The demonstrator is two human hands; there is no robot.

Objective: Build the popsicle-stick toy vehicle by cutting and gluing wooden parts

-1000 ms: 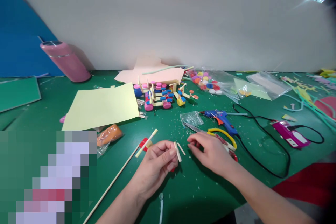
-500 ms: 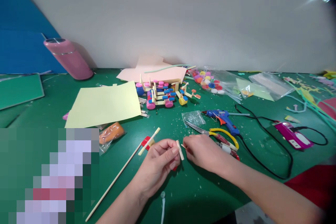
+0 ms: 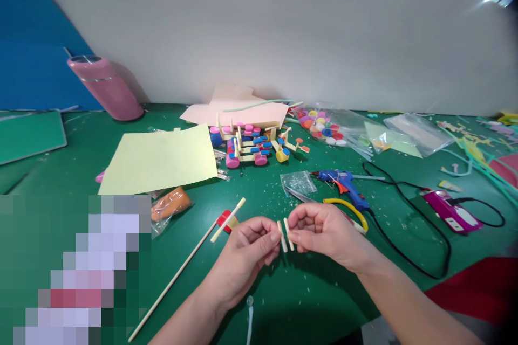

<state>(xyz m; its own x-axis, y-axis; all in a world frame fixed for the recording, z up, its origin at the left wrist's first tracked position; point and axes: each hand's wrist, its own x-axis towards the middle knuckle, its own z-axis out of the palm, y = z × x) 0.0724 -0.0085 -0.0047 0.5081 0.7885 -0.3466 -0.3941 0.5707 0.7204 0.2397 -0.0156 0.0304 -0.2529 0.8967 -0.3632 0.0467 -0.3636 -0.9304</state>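
Note:
Pinched between thumb and fingertips of my left hand [image 3: 251, 247] is a short pale wooden stick [image 3: 283, 238]. My right hand [image 3: 329, 234] pinches a second short wooden stick [image 3: 288, 235] of similar length. Both sticks stand nearly upright and side by side, with a narrow gap between them. Left of my hands, a red and yellow piece [image 3: 224, 220] lies on the green table with a pale stick [image 3: 227, 221] across it. A long thin wooden rod [image 3: 174, 281] runs from there toward the lower left.
Scissors with yellow handles [image 3: 347, 207] and a blue glue gun [image 3: 342, 183] lie beyond my right hand, its cord leading to a magenta power strip [image 3: 451, 210]. Small assembled toy carts [image 3: 249, 148], a yellow sheet [image 3: 162, 159], an orange bagged lump [image 3: 174, 204] and a pink bottle [image 3: 106, 89] sit farther back.
My right hand has turned and brought its stick upright, parallel to the left one. The left hand has stayed almost in place, still pinching its stick.

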